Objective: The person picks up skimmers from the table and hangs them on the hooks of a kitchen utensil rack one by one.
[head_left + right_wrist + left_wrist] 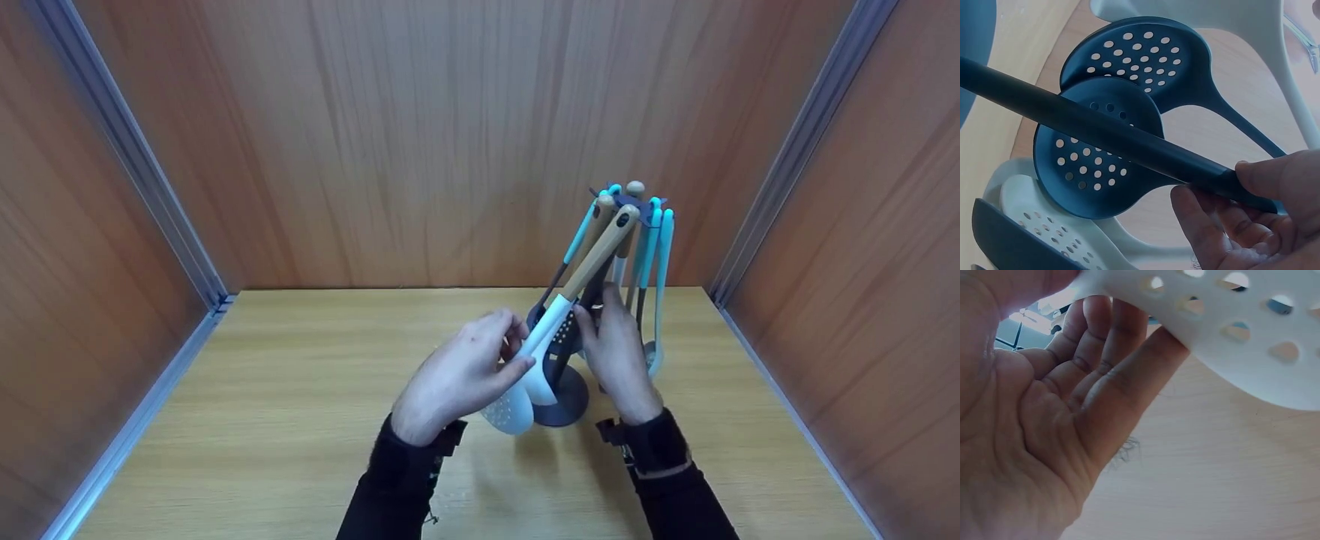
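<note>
My left hand (pixel 465 371) pinches a white skimmer (pixel 511 411) with a wooden handle, thumb on one side and fingers on the other. In the left wrist view, its perforated head (pixel 1264 371) spreads beyond the fingertips. The handle slants up to the top of a dark utensil stand (pixel 566 405); whether it is still hooked there I cannot tell. My right hand (pixel 619 360) grips the stand's pole (pixel 1100 132) between thumb and fingers. Behind the pole, in the right wrist view, hang two dark skimmers (pixel 1134 62), and a pale perforated utensil (pixel 1044 219) lies beyond them.
Turquoise-handled utensils (pixel 664 255) hang on the stand's right side, and another turquoise handle (pixel 579 234) on its left. A second white utensil (pixel 538 386) hangs behind the skimmer. The wooden table (pixel 315 420) is enclosed by wood-grain panels (pixel 450 150) with metal edges.
</note>
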{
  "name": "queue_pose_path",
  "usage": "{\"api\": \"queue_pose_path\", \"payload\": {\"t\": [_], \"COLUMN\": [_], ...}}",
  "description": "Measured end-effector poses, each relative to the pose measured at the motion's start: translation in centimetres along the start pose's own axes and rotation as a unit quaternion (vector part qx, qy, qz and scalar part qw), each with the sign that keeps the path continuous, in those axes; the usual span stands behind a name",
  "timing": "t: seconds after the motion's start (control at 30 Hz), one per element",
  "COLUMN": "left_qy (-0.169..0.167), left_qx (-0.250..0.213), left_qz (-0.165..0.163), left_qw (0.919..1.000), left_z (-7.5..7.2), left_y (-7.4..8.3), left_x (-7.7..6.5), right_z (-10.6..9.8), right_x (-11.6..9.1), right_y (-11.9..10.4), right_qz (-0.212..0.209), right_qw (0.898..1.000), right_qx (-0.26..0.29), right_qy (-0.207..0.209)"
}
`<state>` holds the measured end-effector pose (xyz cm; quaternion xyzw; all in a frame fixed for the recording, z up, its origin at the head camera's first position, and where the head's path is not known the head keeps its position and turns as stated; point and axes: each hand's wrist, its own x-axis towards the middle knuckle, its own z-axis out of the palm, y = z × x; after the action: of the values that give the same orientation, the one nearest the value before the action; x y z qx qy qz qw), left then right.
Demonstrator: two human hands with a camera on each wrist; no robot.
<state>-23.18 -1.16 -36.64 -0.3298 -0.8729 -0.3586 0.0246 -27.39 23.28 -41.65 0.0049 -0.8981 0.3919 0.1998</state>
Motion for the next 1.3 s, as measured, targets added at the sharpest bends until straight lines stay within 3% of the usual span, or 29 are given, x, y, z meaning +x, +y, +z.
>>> {"api": "queue_pose_path", "payload": {"t": [0.27, 0.53, 0.7, 0.83, 0.97, 1.1, 1.2, 1.3], "left_qy": [0.012, -0.007, -0.026, -0.038, -0.040, -0.032, -0.026, -0.025], "left_qx": [0.010, 0.001, -0.007, -0.006, -0.002, 0.005, 0.006, 0.006], "left_qz": [0.046, 0.042, 0.021, 0.003, 0.007, 0.023, 0.024, 0.022], "left_qw": [0.9988, 0.9991, 0.9994, 0.9993, 0.9992, 0.9992, 0.9993, 0.9994], "left_z": [1.8, 4.0, 4.5, 4.4, 4.3, 4.2, 4.0, 3.9], "left_y": [-0.3, -0.7, -0.6, -0.5, -0.6, -0.9, -1.0, -1.1], "left_x": [1.1, 2.2, 2.4, 2.5, 2.4, 2.3, 2.1, 2.1], "right_z": [-0.5, -2.8, -5.4, -7.8, -9.8, -10.7, -10.8, -10.4], "right_x": [-0.2, -1.4, -2.6, -3.8, -4.8, -5.0, -4.5, -3.6], "right_y": [-0.3, -1.7, -3.0, -3.8, -4.1, -3.7, -3.1, -2.3], "right_qz": [-0.015, -0.001, 0.001, -0.020, -0.051, -0.058, -0.040, -0.020], "right_qw": [1.000, 0.996, 0.992, 0.997, 0.998, 0.991, 0.990, 0.995], "right_qx": [-0.006, -0.047, -0.059, -0.039, -0.010, -0.011, -0.012, -0.015], "right_qy": [-0.006, -0.074, -0.110, -0.070, 0.025, 0.123, 0.134, 0.096]}}
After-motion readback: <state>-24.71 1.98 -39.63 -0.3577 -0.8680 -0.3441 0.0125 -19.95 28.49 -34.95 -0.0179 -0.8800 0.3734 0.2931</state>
